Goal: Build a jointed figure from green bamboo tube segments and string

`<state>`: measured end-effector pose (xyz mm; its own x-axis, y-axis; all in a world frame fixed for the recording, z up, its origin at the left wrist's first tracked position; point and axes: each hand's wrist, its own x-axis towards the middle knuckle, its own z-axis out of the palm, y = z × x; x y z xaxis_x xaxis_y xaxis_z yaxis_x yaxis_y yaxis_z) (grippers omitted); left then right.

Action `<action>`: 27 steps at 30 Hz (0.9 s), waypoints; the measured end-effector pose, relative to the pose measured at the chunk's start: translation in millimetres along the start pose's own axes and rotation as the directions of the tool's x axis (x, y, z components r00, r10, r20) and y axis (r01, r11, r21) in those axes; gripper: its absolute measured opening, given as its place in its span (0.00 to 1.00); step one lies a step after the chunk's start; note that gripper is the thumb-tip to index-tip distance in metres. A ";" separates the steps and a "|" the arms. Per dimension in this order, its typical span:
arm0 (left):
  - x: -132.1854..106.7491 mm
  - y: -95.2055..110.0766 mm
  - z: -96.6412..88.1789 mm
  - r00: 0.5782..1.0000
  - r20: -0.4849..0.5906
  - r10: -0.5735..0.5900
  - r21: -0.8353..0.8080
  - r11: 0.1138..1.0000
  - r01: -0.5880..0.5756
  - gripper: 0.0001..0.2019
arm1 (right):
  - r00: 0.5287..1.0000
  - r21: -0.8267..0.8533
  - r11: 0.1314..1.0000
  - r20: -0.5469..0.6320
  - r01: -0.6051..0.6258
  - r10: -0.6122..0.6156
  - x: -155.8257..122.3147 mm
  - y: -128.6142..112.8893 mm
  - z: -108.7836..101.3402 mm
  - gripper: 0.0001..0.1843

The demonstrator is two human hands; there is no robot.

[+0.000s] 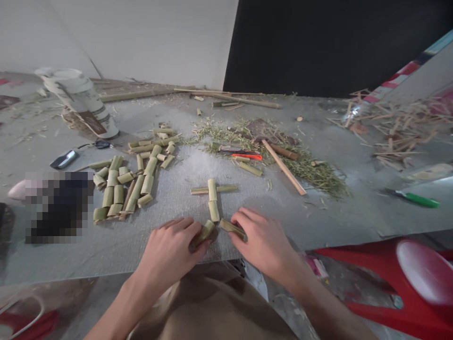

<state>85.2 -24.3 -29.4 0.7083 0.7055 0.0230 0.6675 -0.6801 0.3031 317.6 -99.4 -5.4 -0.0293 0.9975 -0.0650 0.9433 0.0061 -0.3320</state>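
On the grey table [166,203], near its front edge, the left hand [173,240] pinched one short bamboo piece [207,230] between thumb and fingers, while the right hand [264,241] pinched a second bamboo piece [230,227] likewise; both pieces slanted outward toward the person, just on the near side of two bamboo segments [213,211] lying in line, with a thin stick [226,188] showing on either side of the farther one. Handling them well probably called for a light grip on the outer ends, inner tips left in plain sight, and for matching slants without nudging the nearer segment. As both looked rounded, pressing each down gently before loosening the fingers seemed the best guard against rolling
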 end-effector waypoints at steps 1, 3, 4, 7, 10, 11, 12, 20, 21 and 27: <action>0.2 0.5 -0.4 1.000 0.008 -0.005 0.001 1.000 0.005 0.17 | 1.000 -0.004 1.000 -0.004 0.005 -0.005 1.2 -0.1 -0.1 0.07; 0.1 1.5 -1.4 1.000 0.016 -0.018 0.006 1.000 0.018 0.17 | 1.000 -0.007 1.000 -0.010 0.011 -0.012 2.3 -0.8 -0.4 0.08; -0.1 2.0 -1.8 1.000 0.020 -0.024 0.008 1.000 0.024 0.16 | 1.000 -0.005 1.000 -0.012 0.014 -0.014 2.5 -1.4 -0.4 0.08; -0.4 2.9 -2.9 0.999 0.025 -0.030 0.002 1.000 0.030 0.16 | 1.000 0.001 1.000 -0.010 0.009 -0.009 2.1 -3.3 0.4 0.08; -0.4 3.0 -3.7 0.999 0.031 -0.044 -0.006 0.999 0.044 0.16 | 1.000 0.008 1.000 -0.005 -0.003 0.003 1.9 -5.2 0.7 0.08; -0.3 2.7 -4.1 0.998 0.036 -0.052 -0.008 0.999 0.052 0.16 | 1.000 0.011 1.000 -0.004 -0.005 0.005 1.9 -5.8 0.6 0.08; -0.2 2.4 -4.4 0.997 0.044 -0.060 -0.010 0.998 0.061 0.16 | 1.000 0.013 1.000 -0.003 -0.006 0.006 2.0 -6.3 0.3 0.08; 1.8 0.7 -5.2 0.996 0.062 -0.070 -0.027 0.997 0.072 0.18 | 1.000 0.011 1.000 -0.005 -0.009 0.009 2.1 -7.0 3.9 0.06; 1.7 0.1 -6.0 0.995 0.066 -0.069 -0.037 0.997 0.071 0.18 | 1.000 0.015 1.000 -0.010 -0.004 0.004 1.8 -6.2 3.7 0.06; 9.6 -23.0 -33.4 0.994 -0.029 -0.102 -0.028 0.994 0.101 0.20 | 0.978 0.007 1.000 -0.208 0.002 -0.001 15.5 19.9 -28.0 0.12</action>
<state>69.0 4.8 -4.2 0.6294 0.7768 0.0200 0.7292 -0.5993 0.3304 345.2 -81.8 13.3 0.0396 0.9904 0.1327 0.9410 0.0077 -0.3383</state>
